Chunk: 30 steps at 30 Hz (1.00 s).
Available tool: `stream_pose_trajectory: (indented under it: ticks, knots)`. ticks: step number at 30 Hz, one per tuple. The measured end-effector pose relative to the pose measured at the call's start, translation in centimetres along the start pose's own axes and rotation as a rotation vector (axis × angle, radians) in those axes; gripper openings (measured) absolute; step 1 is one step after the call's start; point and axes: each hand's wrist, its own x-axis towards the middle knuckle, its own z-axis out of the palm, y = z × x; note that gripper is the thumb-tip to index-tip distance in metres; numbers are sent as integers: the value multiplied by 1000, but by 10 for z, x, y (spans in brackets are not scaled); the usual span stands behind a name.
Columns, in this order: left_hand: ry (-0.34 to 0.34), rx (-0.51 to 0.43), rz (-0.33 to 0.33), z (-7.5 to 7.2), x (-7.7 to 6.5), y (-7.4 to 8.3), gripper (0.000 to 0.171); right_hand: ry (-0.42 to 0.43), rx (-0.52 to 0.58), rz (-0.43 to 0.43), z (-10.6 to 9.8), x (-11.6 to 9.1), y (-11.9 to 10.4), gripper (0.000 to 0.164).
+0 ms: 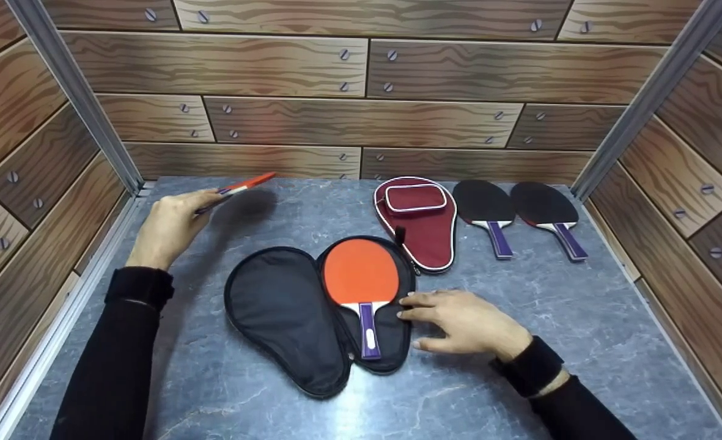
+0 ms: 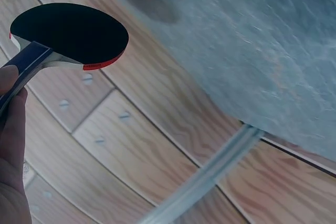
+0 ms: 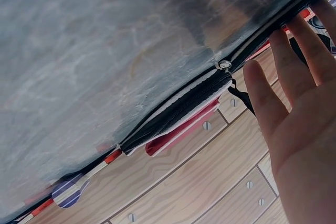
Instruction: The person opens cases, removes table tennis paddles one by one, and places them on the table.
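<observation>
My left hand (image 1: 171, 227) grips the handle of a table tennis paddle (image 1: 252, 182), raised above the table's far left. In the left wrist view that paddle (image 2: 71, 32) shows a black face with a red edge. A black zippered paddle case (image 1: 275, 305) lies unfolded in the middle of the table. On its right half rests an orange-faced paddle (image 1: 361, 272), its purple handle towards me. My right hand (image 1: 467, 321) has its fingers extended, fingertips right at the case's right edge. The right wrist view shows these spread fingers (image 3: 294, 61) beside the zipper rim.
Behind the black case lies a dark red paddle case (image 1: 428, 238) with white piping and a small pocket. To its right, two black-faced paddles (image 1: 484, 201) with purple handles lie side by side. Wood-patterned panels (image 1: 361, 67) and metal corner posts (image 1: 79, 91) enclose the table.
</observation>
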Motion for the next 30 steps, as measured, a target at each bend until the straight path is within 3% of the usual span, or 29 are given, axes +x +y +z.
stream_pose_trajectory:
  ticks: [16, 25, 30]
  knots:
    - [18, 82, -167, -10, -12, -31, 38, -4, 2, 2, 0, 0, 0, 55]
    - [54, 139, -179, -9, -26, -44, 39, -9, 14, 11, 1, 0, 1, 53]
    - [-3, 170, -199, -8, -35, -48, 40, -13, 13, 13, 1, 0, 1, 53]
